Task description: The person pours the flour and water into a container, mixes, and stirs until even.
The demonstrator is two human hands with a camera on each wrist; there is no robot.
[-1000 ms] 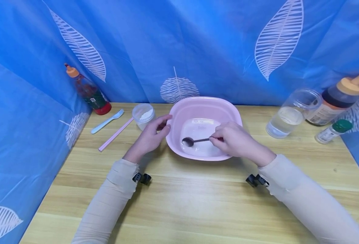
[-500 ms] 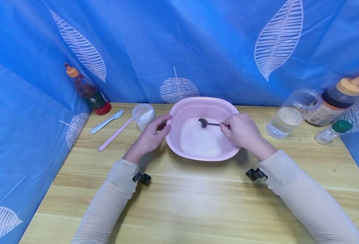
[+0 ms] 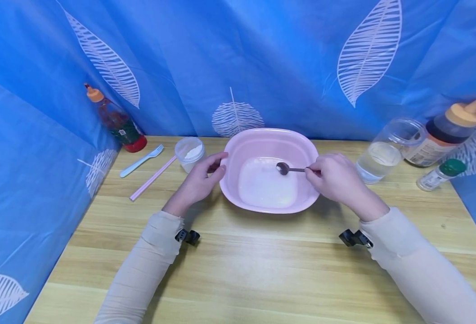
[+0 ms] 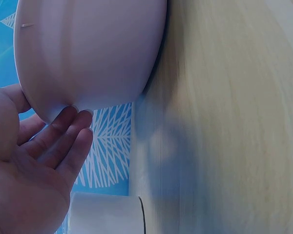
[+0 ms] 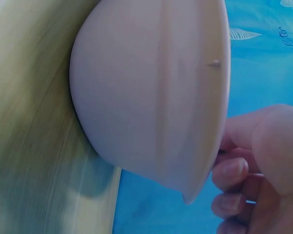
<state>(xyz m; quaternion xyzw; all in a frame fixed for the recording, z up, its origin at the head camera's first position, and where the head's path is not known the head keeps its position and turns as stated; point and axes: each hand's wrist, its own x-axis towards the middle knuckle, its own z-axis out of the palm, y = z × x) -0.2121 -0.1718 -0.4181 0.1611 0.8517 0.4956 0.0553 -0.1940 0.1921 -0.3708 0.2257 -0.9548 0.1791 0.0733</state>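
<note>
A pink plastic basin (image 3: 270,209) stands on the wooden table with a whitish, shiny layer over its bottom. My left hand (image 3: 200,180) holds its left rim, thumb at the edge and fingertips against the outer wall, as the left wrist view (image 4: 39,161) shows. Over the basin's right side, my right hand (image 3: 337,180) pinches the handle of a small dark spoon (image 3: 283,168). The spoon's bowl points left above the basin floor and has a bit of white in it. In the right wrist view the basin wall (image 5: 136,87) hides the spoon's bowl.
Beside my left hand stands a clear jar of white powder (image 3: 191,155). Farther left lie pink chopsticks (image 3: 153,178), a light blue fork (image 3: 141,162) and a red sauce bottle (image 3: 124,126). At right are a water cup (image 3: 377,157), a dark sauce bottle (image 3: 444,135) and a green-capped shaker (image 3: 440,175).
My right hand has moved the spoon from the basin's front left to the back, then to the right. The basin bottom looks whiter than one second ago. My left hand stays at the rim.
</note>
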